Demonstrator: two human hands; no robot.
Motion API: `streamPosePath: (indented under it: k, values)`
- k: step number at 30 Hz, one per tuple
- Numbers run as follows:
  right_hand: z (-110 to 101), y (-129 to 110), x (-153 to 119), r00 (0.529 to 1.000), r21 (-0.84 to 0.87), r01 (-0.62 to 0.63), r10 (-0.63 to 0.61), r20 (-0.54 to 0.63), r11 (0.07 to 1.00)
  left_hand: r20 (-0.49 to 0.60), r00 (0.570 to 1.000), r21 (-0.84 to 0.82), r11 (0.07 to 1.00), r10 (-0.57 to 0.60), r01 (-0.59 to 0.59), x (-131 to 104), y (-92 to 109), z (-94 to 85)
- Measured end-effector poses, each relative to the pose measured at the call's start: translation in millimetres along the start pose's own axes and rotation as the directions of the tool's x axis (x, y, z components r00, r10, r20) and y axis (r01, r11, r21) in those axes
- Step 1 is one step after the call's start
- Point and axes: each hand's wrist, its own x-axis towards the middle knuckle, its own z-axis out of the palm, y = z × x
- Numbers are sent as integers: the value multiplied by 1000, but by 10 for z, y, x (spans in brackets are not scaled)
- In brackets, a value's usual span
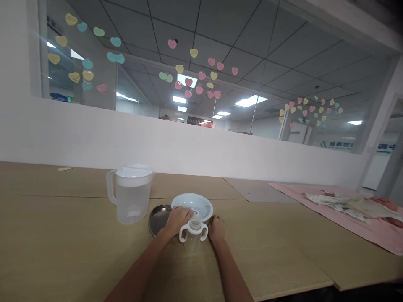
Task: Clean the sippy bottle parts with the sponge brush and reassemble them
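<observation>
A clear baby bottle with a white two-handled ring stands on the table between my hands, its neck uncapped. My left hand is closed over the near rim of a pale blue-white bowl. At its fingertips shows a small whitish piece, too indistinct to name. Partly under that hand is a round metal dish. My right hand rests on the table just right of the bottle and bowl, its fingers curled with nothing visible in them.
A translucent lidded pitcher stands on the table to the left, its handle facing left. At the far right, a doll and patterned cloth lie on a pink mat. A white wall with windows borders the table's back.
</observation>
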Motion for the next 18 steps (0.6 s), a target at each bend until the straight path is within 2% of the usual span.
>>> streamPosePath:
  k: [5, 10, 14, 18]
  values:
    - [-9, 15, 12, 1000, 86, -28, 28, 5, 996, -49, 999, -122, 992, 21, -27, -36, -28, 16]
    - [-46, 19, 1, 998, 114, -55, 52, 27, 992, -40, 998, -184, 982, 43, -50, -57, 14, -50]
    - [-64, 42, -10, 997, 200, -75, 68, 42, 977, -42, 999, -266, 964, 0, -11, -63, 49, -94]
    - [-54, 85, -7, 994, 319, -102, 108, -2, 942, -106, 993, -436, 900, -52, 1, -70, 66, -106]
